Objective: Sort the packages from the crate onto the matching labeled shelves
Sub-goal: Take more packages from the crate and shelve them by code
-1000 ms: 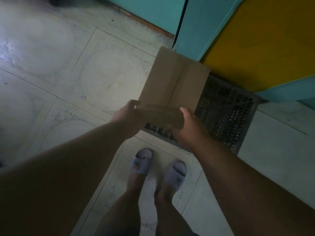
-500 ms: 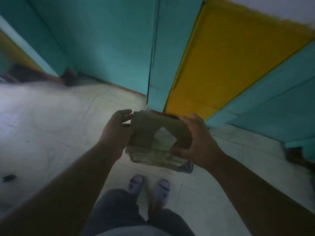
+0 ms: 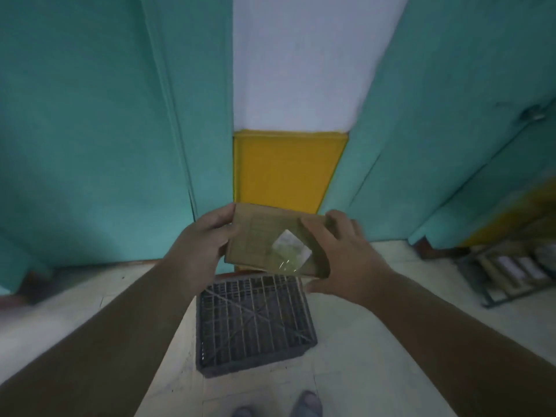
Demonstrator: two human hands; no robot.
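Note:
A flat brown cardboard package [image 3: 258,239] with a white label under clear tape is held up in front of me, above the crate. My left hand [image 3: 201,245] grips its left edge. My right hand [image 3: 340,254] grips its right edge, thumb underneath. The dark grey plastic crate [image 3: 252,320] stands on the floor below the package; its grid bottom shows and I see no packages in it. At the far right a low shelf [image 3: 508,266] with several packages on it is partly in view and blurred.
Teal wall panels [image 3: 90,145] rise ahead on both sides of a white and yellow wall strip [image 3: 285,170]. Pale floor tiles [image 3: 376,371] surround the crate. My sandalled feet [image 3: 304,407] show at the bottom edge.
My view has lifted from the floor to the wall. The package has been raised off the crate and turned so its labelled face points at me, still in both hands.

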